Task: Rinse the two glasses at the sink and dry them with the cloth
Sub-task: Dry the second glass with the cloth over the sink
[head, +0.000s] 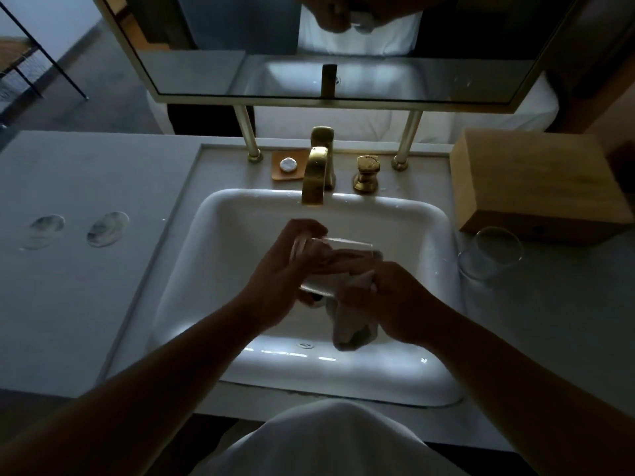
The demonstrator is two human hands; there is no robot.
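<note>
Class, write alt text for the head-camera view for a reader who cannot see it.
Over a white sink, the left hand holds a clear glass on its side while the right hand works a cloth into it. A second glass stands on the counter right of the basin, beside a wooden box.

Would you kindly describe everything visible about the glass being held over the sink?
The held glass is a clear, straight-sided tumbler, lying roughly on its side above the white sink basin. The left hand wraps round its base end, while the right hand pushes a pale cloth into its mouth; the cloth's free end hangs below. In the dim light, I cannot tell if it is wet.
</note>
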